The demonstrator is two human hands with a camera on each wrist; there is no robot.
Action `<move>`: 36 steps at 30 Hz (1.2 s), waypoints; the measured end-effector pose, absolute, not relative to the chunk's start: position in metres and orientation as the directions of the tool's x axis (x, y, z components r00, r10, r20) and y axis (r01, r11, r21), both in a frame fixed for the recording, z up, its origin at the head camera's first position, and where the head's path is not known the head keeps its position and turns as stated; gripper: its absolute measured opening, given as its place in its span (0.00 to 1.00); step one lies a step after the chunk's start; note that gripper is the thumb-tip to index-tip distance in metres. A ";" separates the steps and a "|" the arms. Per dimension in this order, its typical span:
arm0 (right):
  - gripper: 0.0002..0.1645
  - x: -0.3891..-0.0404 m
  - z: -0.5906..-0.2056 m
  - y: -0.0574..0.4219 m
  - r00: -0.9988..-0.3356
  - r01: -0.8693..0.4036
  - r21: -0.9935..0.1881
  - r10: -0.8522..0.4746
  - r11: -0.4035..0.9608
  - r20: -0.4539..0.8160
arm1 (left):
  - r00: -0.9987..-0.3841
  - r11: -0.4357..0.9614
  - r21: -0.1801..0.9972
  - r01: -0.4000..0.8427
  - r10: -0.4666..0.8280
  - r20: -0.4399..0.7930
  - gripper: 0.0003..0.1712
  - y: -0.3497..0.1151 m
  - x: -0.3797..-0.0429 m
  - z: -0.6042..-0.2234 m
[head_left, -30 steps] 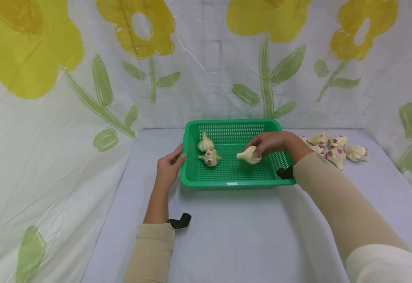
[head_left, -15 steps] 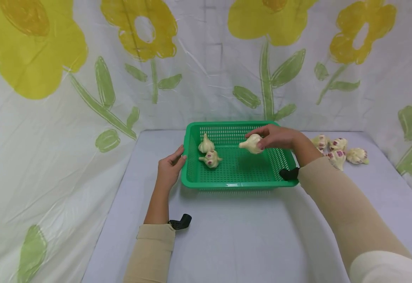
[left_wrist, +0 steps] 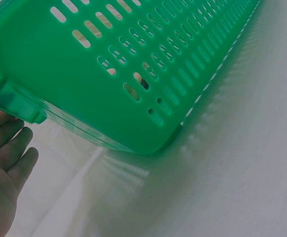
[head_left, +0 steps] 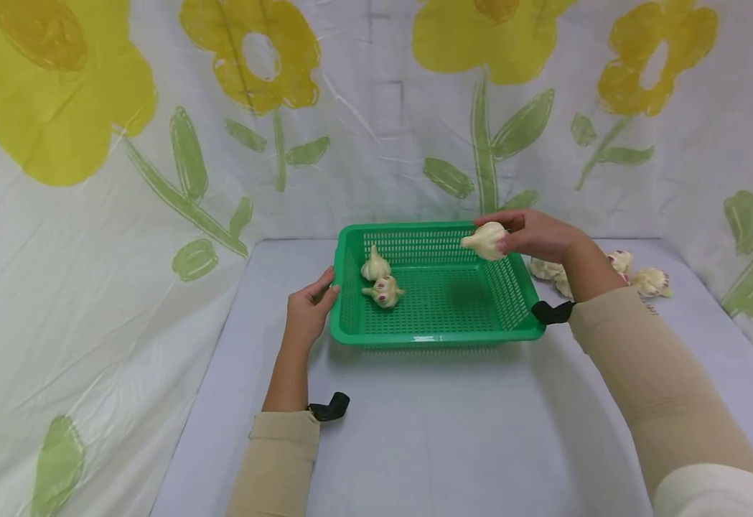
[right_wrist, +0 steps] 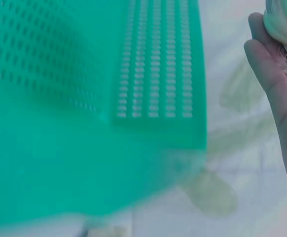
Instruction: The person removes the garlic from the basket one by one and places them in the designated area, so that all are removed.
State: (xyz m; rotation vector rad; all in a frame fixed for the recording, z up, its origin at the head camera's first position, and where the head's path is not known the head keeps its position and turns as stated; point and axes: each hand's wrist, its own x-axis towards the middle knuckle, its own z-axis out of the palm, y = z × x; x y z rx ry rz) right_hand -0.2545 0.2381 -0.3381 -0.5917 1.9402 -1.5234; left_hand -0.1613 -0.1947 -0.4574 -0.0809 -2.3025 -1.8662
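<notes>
A garlic bulb [head_left: 487, 241] is held in my right hand [head_left: 536, 234], above the back right corner of the green plastic basket [head_left: 441, 336]. Its pale stem points left. In the right wrist view, the garlic bulb [right_wrist: 285, 27] shows only partly at the upper right edge, against the fingers [right_wrist: 264, 64]. My left hand [head_left: 308, 307] touches the basket's left rim. Seen from the left wrist, the fingers [left_wrist: 17, 153] lie loosely beside and below the rim, with the thumb out of sight. Two more garlic bulbs, one upright [head_left: 375, 266] and one on its side [head_left: 385, 292], sit inside at the left.
Several garlic bulbs [head_left: 651, 281] lie on the white-covered table [head_left: 415, 431] right of the basket, partly hidden by my right forearm. A flowered curtain [head_left: 376, 172] hangs directly behind the basket. Black wrist mounts [head_left: 331, 407] jut from both sleeves.
My right hand has lifted the garlic bulb from low in the basket and carried it up and right, over the back right corner. The left hand stays at the rim.
</notes>
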 end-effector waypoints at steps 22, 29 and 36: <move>0.29 -0.200 -0.343 0.383 -0.960 0.068 -0.951 -0.240 0.303 -0.145 | -0.983 0.212 0.965 0.155 -0.069 0.173 0.27 -0.192 -0.158 -0.457; 0.33 -0.179 -0.367 0.419 -0.984 0.148 -0.954 -0.061 0.262 -0.169 | -0.984 0.220 0.965 0.145 -0.068 0.163 0.27 -0.193 -0.157 -0.459; 0.32 -0.153 -0.399 0.434 -0.975 0.148 -0.984 0.150 -0.102 -0.162 | -0.982 0.218 0.963 0.161 -0.066 0.179 0.27 -0.192 -0.157 -0.458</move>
